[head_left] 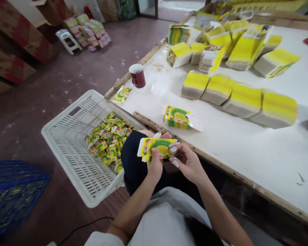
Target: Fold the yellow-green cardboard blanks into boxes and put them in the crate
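A small yellow and green printed carton point(159, 148) with white end flaps is held over my lap. My left hand point(155, 164) grips it, thumb across the printed face and fingers behind. At the carton's right end, my right hand point(186, 160) pinches the edge between thumb and forefinger; both show white fingertip covers. Just beyond, on the white table, lies a short stack of flat cartons point(178, 118). To the left, a white plastic basket point(69, 143) contains many small yellow-green cartons point(110, 136).
A maroon mug point(138, 76) and a loose flat carton point(122, 94) are near the table's wooden edge. Rows of bundled yellow cartons point(246, 100) lie farther back. A blue crate point(13, 194) stands on the floor at left, and a white stool point(68, 41) stands behind.
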Demonstrator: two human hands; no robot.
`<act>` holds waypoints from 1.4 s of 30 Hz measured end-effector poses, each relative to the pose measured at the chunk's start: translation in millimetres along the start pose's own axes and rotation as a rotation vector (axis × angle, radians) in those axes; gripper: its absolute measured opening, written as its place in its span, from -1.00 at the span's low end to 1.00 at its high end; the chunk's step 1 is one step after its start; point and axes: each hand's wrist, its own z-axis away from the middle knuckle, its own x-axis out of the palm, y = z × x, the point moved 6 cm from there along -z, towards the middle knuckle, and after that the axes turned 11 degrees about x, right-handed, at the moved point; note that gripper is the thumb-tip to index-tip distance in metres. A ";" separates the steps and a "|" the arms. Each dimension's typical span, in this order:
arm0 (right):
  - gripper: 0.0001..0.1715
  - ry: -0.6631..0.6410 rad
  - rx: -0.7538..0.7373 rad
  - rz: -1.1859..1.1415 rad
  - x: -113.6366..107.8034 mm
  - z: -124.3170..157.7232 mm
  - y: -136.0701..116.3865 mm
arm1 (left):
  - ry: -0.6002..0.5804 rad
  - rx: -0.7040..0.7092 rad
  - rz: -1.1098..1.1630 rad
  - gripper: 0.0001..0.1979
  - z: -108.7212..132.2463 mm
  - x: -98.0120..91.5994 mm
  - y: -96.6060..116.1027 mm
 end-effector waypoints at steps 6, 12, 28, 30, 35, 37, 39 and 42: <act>-0.79 -0.051 0.109 -0.054 6.2 4.4 11.2 | 0.000 -0.048 0.049 -0.21 0.9 4.8 0.4; -0.70 0.005 0.127 -0.134 -2.8 9.7 20.5 | 0.057 -0.080 0.130 -0.22 7.0 7.8 -11.0; -0.62 -0.026 0.157 -0.197 -5.7 31.7 20.6 | -0.080 0.081 0.126 -0.37 40.3 21.9 16.6; -0.63 -0.022 0.144 -0.166 -6.4 39.7 20.3 | -0.071 0.093 0.132 -0.39 48.7 23.7 19.3; -0.62 0.099 0.081 0.000 -30.2 52.4 26.1 | -0.016 0.098 0.191 -0.44 64.3 27.9 23.4; -0.61 0.223 0.043 0.131 -44.1 49.7 33.5 | 0.040 0.137 0.220 -0.48 66.2 25.9 28.1; -0.62 0.271 0.025 0.288 -47.6 40.8 43.8 | 0.081 0.186 0.224 -0.51 67.2 23.8 34.8; -0.65 0.173 0.064 0.514 -31.0 20.3 63.7 | 0.099 0.216 0.221 -0.54 69.4 22.7 41.9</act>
